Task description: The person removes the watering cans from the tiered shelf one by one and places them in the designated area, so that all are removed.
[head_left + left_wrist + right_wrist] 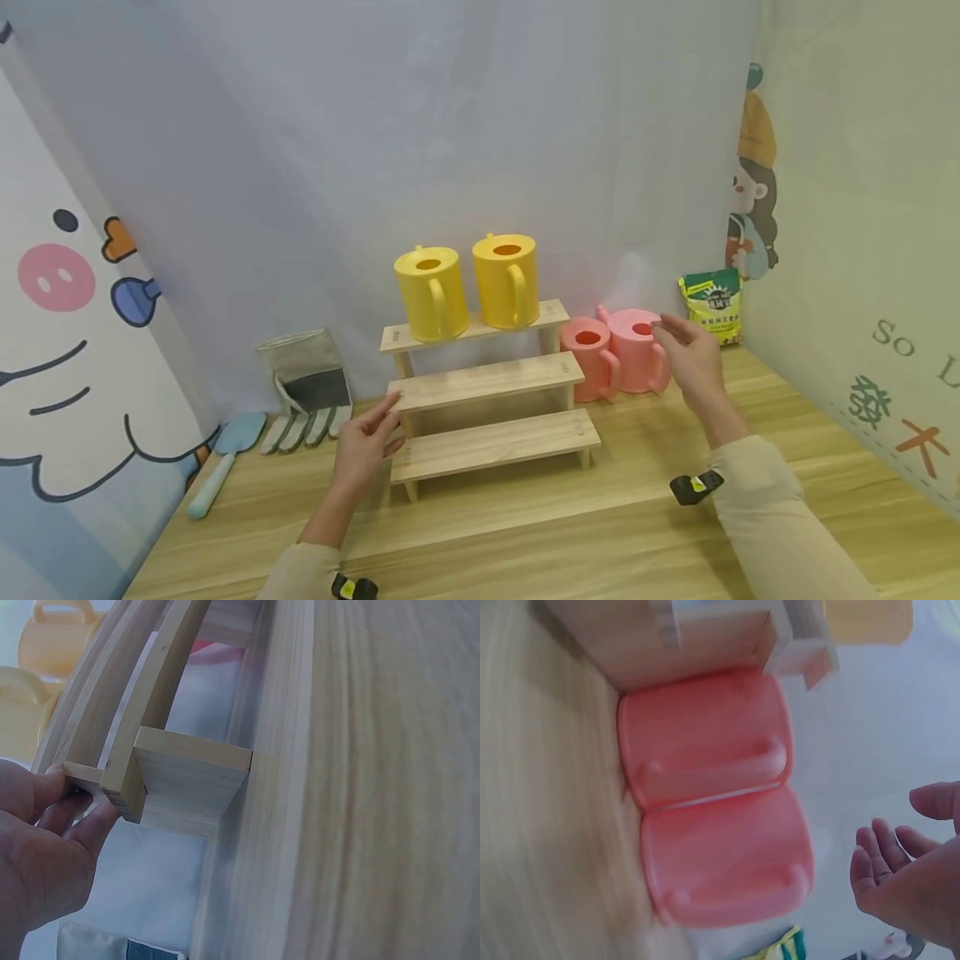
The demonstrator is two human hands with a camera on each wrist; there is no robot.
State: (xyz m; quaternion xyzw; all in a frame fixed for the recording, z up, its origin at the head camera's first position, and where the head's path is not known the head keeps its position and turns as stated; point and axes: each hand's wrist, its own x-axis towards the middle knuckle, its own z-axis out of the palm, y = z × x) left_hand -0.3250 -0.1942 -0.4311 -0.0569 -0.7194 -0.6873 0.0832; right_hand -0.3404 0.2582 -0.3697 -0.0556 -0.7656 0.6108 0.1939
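A three-tier wooden step shelf (487, 382) stands on the table. My left hand (363, 442) is at the left end of its middle tier. The left wrist view shows that thumb and fingers (94, 825) pinching the board's end. Two yellow watering cans, one on the left (431, 293) and one on the right (504, 282), stand upright on the top tier. Right of the shelf, a darker pink watering can (588, 362) and a lighter one (633, 354) stand side by side. My right hand (693, 367) hovers by the lighter can, fingers relaxed, holding nothing.
A light-blue trowel (225, 462) lies on the table at the left. Beside it, a pair of grey gloves (307, 375) leans on the back curtain. In the back right corner stands a green and yellow packet (714, 308). Printed curtains border the table.
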